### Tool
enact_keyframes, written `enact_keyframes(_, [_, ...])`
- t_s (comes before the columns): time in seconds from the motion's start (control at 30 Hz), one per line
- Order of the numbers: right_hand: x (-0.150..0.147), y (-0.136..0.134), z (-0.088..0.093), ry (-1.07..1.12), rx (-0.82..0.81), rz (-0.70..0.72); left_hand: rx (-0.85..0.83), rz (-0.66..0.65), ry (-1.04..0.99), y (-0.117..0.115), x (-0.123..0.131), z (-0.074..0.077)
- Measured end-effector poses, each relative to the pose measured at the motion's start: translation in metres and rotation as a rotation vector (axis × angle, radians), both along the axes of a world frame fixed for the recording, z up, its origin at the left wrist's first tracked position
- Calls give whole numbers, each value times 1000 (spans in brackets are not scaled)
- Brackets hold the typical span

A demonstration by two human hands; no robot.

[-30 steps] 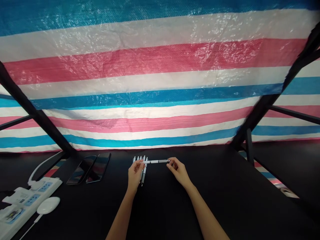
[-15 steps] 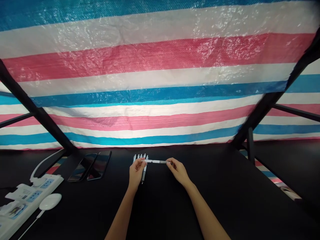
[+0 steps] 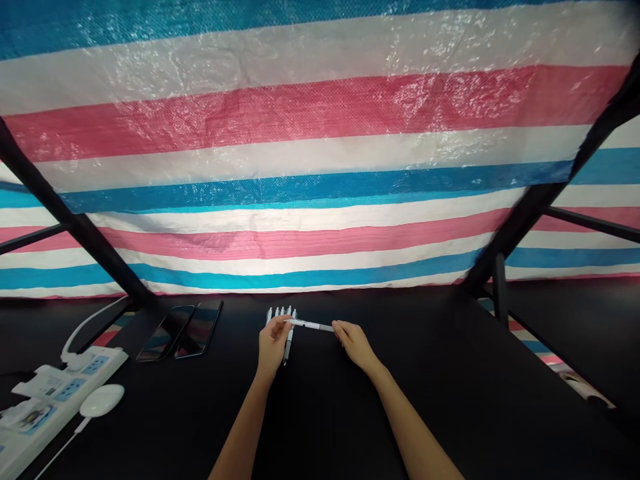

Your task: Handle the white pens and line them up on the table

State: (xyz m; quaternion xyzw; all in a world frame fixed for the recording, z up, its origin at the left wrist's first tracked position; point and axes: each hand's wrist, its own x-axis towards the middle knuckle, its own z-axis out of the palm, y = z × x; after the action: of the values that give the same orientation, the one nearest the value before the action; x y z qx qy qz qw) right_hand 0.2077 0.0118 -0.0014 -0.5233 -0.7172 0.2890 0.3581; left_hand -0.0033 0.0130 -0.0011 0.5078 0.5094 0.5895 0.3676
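A white pen (image 3: 311, 325) with a grey grip is held nearly level between my two hands, above the black table. My left hand (image 3: 273, 343) pinches its white end. The fingers of my right hand (image 3: 354, 341) close around the grey end, hiding the tip. Under and beside my left hand lie several similar white pens (image 3: 289, 348) side by side, their clicker ends pointing away from me. My left hand covers most of their bodies; only the rightmost one shows its grey grip and tip.
Two dark phones (image 3: 199, 330) lie on the black table (image 3: 320, 413) at the left. Nearer stands a white power strip (image 3: 75, 393) with plugs and cables, beside a round white charger (image 3: 102, 401). Black frame bars (image 3: 500, 260) rise at both sides before a striped sheet (image 3: 320, 147).
The pen has tilted slightly, its right end dipping a little. My right hand's fingers have closed further over the grey end. My left hand is nearly still.
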Motion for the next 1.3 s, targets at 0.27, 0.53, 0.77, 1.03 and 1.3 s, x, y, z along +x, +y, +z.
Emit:
enact_keyframes(0.27, [-5, -6, 4, 167, -114, 114, 17, 38, -112, -2, 4, 3])
enact_keyframes(0.53, [-22, -16, 4, 3, -38, 294, -59, -115, -269, -13, 17, 14])
enact_keyframes(0.77, [-28, -20, 1, -15, -61, 361, -115, -224, -303, -18, 22, 20])
enact_keyframes(1.03, [-23, -16, 4, 114, -61, 276, -180, -227, -298, -15, 20, 14])
enact_keyframes(1.3, [-3, 3, 0, 361, -44, -8, -255, -208, -260, -14, 18, 15])
